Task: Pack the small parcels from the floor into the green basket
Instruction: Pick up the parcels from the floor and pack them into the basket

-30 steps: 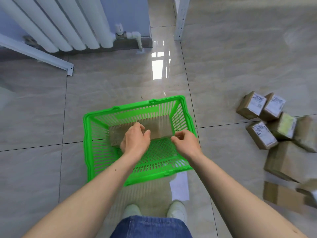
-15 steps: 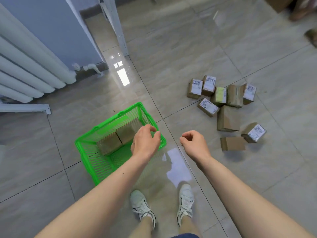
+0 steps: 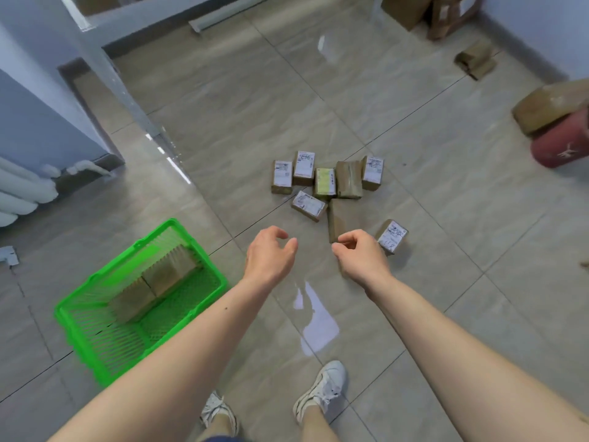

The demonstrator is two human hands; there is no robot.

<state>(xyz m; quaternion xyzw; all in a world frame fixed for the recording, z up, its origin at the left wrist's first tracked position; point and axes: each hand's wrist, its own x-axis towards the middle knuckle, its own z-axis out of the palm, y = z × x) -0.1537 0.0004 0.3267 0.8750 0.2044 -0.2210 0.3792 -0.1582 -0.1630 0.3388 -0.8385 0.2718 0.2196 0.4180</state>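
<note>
Glossy beige tiled floor point(image 3: 414, 116) here. Sitting on it: a green slatted plastic basket point(image 3: 79, 311) at left, a cluster of small brown cardboard parcels point(image 3: 325, 183) mid-floor, and bigger brown boxes point(image 3: 411, 8) by the far wall.

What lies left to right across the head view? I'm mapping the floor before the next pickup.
White radiator → green plastic basket → left hand → right hand → dark red cylinder.
</note>
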